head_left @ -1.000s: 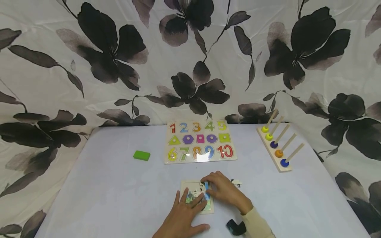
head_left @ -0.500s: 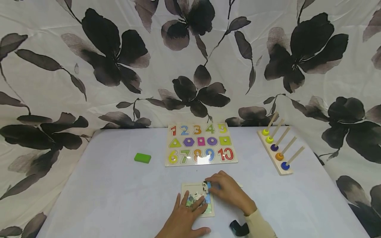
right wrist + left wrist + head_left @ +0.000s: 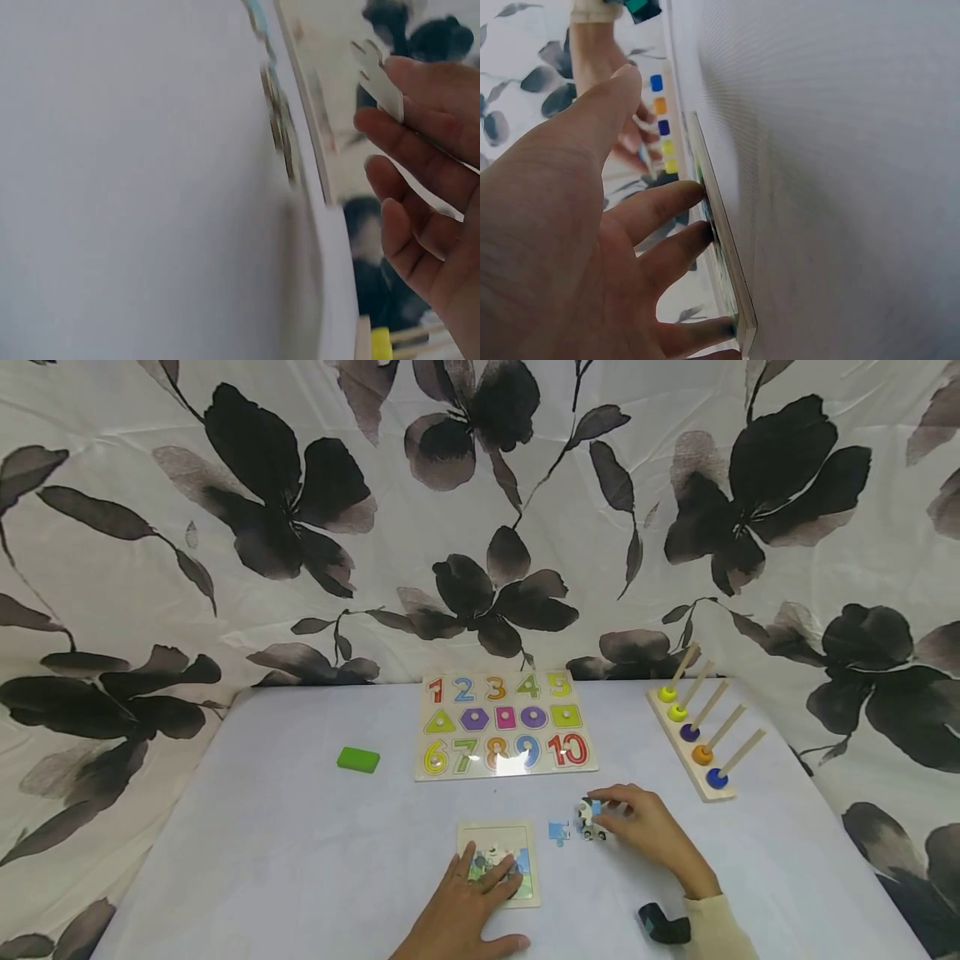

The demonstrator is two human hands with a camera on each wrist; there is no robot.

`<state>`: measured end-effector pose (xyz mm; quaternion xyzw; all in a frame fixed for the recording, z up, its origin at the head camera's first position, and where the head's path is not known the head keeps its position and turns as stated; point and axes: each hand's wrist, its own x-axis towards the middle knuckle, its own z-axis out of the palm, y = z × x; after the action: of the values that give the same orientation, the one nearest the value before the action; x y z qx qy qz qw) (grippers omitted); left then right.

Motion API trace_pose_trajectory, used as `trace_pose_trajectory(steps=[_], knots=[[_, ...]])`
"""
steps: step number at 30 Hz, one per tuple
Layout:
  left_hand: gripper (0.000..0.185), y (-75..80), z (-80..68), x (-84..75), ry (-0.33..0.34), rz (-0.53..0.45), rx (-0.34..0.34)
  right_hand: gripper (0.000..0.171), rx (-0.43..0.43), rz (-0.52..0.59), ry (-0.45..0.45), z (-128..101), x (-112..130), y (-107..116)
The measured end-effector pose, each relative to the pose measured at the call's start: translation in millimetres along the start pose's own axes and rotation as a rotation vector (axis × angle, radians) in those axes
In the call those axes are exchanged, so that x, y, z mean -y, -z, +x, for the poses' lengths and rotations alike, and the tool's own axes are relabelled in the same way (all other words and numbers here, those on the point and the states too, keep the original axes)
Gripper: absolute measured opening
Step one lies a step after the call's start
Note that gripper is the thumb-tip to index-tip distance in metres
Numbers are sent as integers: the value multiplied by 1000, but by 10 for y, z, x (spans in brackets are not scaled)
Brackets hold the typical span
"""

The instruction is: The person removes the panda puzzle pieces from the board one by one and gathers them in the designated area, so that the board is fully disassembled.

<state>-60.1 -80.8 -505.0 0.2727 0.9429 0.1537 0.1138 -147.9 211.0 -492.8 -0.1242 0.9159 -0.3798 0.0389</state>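
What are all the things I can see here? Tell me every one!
number board: one, pale wood with coloured numbers and shapes, far middle of the table.
peg rack: one, wooden, five sticks with yellow, blue and orange rings, far right.
green block: one, left of the number board.
picture puzzle: one, pale frame, near middle.
loose piece: one, blue, right of the picture puzzle.
table: one, white.
curtain: white with black flowers, behind.
left hand: fingers resting on the picture puzzle.
right hand: pinching a puzzle piece.
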Motion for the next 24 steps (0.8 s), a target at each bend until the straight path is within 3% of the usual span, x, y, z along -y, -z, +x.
trace_pose_trajectory(steps=[9,16,24], knots=[[75,0,-15,17,-3,-23,-1,24,2,-52,11,-186,-357,258],[75,14,-18,21,5,-14,10,25,75,-52,-29,-238,-416,345],[75,28,-13,13,10,-8,11,27,104,-63,24,-205,-436,344]])
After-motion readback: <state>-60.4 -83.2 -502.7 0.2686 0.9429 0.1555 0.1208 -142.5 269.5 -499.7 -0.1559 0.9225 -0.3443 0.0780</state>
